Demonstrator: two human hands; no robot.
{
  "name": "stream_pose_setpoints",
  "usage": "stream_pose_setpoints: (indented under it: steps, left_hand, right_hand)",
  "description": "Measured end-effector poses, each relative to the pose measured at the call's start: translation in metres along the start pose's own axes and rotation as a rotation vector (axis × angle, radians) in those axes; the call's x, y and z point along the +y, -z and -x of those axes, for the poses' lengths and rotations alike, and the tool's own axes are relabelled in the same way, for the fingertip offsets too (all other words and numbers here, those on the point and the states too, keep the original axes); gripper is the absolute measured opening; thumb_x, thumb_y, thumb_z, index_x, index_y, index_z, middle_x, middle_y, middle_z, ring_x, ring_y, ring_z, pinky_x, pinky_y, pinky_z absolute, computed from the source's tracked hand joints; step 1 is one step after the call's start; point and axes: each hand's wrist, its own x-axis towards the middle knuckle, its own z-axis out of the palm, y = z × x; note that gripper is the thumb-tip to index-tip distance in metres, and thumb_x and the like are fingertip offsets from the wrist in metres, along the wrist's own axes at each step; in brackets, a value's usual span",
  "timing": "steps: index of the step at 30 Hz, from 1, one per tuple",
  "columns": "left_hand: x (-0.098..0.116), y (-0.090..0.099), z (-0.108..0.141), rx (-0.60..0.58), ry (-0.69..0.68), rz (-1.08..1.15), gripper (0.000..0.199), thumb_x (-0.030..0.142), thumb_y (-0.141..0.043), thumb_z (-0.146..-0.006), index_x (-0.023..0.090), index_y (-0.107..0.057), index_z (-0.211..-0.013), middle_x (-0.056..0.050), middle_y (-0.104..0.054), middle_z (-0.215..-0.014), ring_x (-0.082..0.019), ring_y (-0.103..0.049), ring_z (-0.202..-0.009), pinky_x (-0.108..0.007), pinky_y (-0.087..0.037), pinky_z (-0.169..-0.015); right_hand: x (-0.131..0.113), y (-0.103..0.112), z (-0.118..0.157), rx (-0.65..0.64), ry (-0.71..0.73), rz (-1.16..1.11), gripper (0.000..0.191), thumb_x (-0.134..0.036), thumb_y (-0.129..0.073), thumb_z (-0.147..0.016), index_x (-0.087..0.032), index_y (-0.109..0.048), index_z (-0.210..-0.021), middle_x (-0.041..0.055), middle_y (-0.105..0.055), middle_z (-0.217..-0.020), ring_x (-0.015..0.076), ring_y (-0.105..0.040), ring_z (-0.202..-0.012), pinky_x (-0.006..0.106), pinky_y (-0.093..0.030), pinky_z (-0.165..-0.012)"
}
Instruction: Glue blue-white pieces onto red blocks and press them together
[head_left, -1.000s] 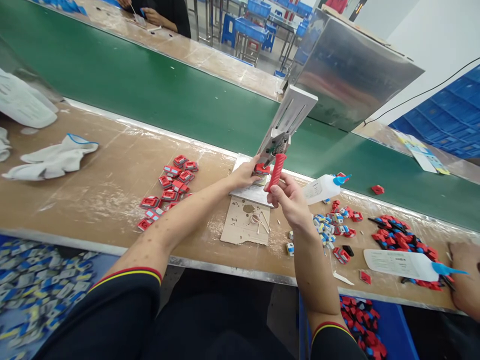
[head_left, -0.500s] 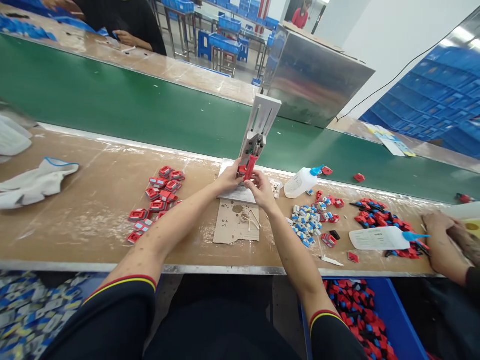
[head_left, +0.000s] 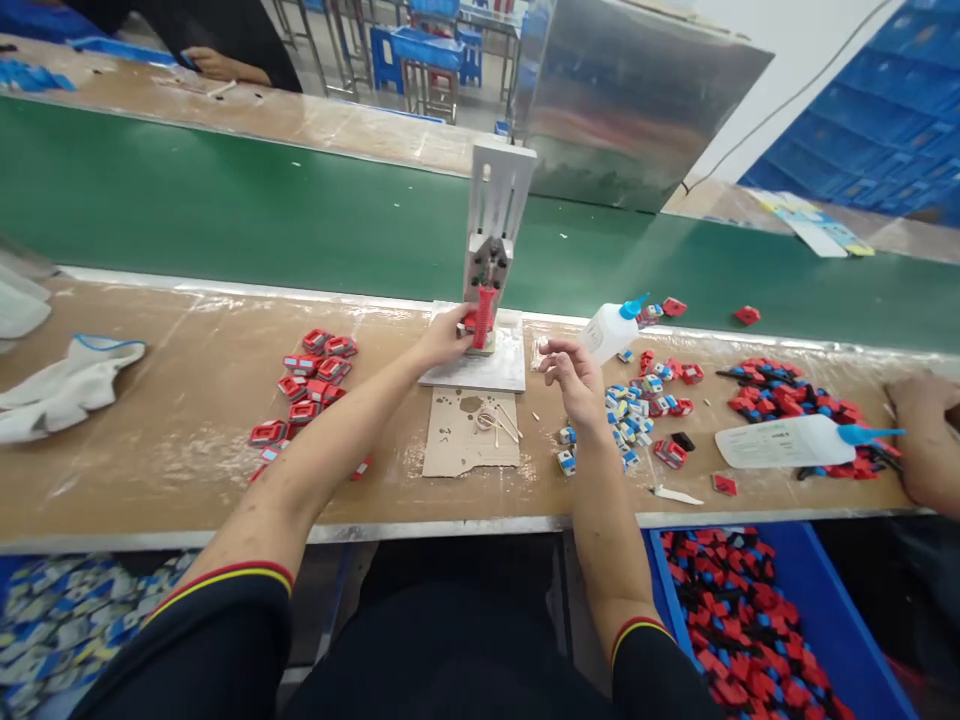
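A metal toggle-clamp press [head_left: 501,195] stands on a flat metal base plate [head_left: 506,365], its red handle [head_left: 484,318] hanging down at the front. At the foot of the press, my left hand [head_left: 448,338] has its fingers closed on a small red plastic part [head_left: 470,322], mostly hidden by fingers and handle. My right hand [head_left: 574,380] is off the press, fingers loosely curled and apart, with nothing visible in them. It hovers between the press and a clear bottle with a blue nozzle [head_left: 611,330], above small white-and-blue parts [head_left: 630,415].
Cardboard [head_left: 469,440] with cotton swabs lies before the press. Red parts [head_left: 315,375] are grouped left, near a glove [head_left: 75,385]. Right are a second bottle [head_left: 784,442], red-and-black parts [head_left: 795,395] and a co-worker's hand [head_left: 922,420]. A green conveyor belt [head_left: 337,215] runs behind.
My right hand has left the red handle and moved right, toward the white-and-blue parts. My left hand stays at the foot of the press. The camera view has shifted slightly.
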Motion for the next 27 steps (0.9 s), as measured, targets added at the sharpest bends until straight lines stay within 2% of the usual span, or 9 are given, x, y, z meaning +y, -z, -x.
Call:
stream_pose_setpoints:
  steps: [5, 9, 13, 20, 24, 27]
  left_hand:
    - [-0.005, -0.002, 0.000, 0.045, 0.073, -0.023, 0.052, 0.038, -0.078, -0.076, 0.018, -0.068, -0.123, -0.009, -0.079, -0.112, -0.025, -0.073, -0.099, -0.034, -0.060, -0.080]
    - [-0.012, -0.003, -0.003, 0.084, 0.114, -0.025, 0.054, 0.033, -0.080, -0.072, 0.020, -0.069, -0.123, -0.008, -0.079, -0.112, -0.025, -0.074, -0.100, -0.039, -0.063, -0.087]
    - [-0.005, -0.002, -0.002, 0.123, 0.123, -0.028, 0.052, 0.025, -0.079, -0.071, 0.023, -0.069, -0.121, -0.007, -0.079, -0.114, -0.025, -0.074, -0.101, -0.044, -0.065, -0.092]
    - [0.012, 0.003, 0.000, 0.099, 0.161, -0.141, 0.061, 0.016, -0.077, -0.074, 0.016, -0.064, -0.133, -0.010, -0.077, -0.125, -0.027, -0.071, -0.111, -0.049, -0.062, -0.104]
    - [0.009, 0.005, -0.002, 0.102, 0.133, -0.156, 0.060, 0.018, -0.078, -0.071, 0.022, -0.065, -0.129, -0.004, -0.078, -0.121, -0.025, -0.071, -0.109, -0.048, -0.063, -0.102]
    - [0.007, 0.004, -0.002, 0.109, 0.115, -0.152, 0.056, 0.023, -0.078, -0.069, 0.024, -0.067, -0.123, -0.002, -0.078, -0.120, -0.024, -0.070, -0.107, -0.045, -0.065, -0.097]
  right_hand:
    - [-0.002, -0.001, 0.031, 0.094, -0.022, -0.091, 0.048, -0.069, -0.075, -0.085, -0.025, -0.068, -0.104, 0.0032, -0.071, -0.095, 0.0126, -0.061, -0.072, 0.028, -0.048, -0.060]
    - [-0.011, 0.000, 0.060, 0.098, -0.061, -0.091, 0.047, -0.070, -0.072, -0.087, -0.026, -0.069, -0.105, 0.0029, -0.071, -0.094, 0.0140, -0.063, -0.076, 0.030, -0.052, -0.067]
    - [-0.020, 0.004, 0.079, 0.068, -0.100, -0.078, 0.047, -0.070, -0.072, -0.087, -0.026, -0.069, -0.103, 0.0030, -0.071, -0.093, 0.0149, -0.064, -0.078, 0.032, -0.055, -0.071]
    - [-0.017, 0.005, 0.099, 0.055, -0.120, -0.126, 0.045, -0.068, -0.073, -0.088, -0.025, -0.070, -0.101, 0.0026, -0.070, -0.091, 0.0155, -0.066, -0.080, 0.032, -0.056, -0.072]
    - [-0.016, 0.006, 0.109, 0.047, -0.143, -0.138, 0.046, -0.069, -0.073, -0.088, -0.025, -0.070, -0.102, 0.0027, -0.070, -0.093, 0.0159, -0.066, -0.082, 0.032, -0.057, -0.072]
    - [-0.021, 0.003, 0.103, -0.007, -0.081, -0.123, 0.035, -0.060, -0.070, -0.094, -0.026, -0.070, -0.103, 0.0020, -0.070, -0.094, 0.0151, -0.066, -0.085, 0.032, -0.057, -0.078]
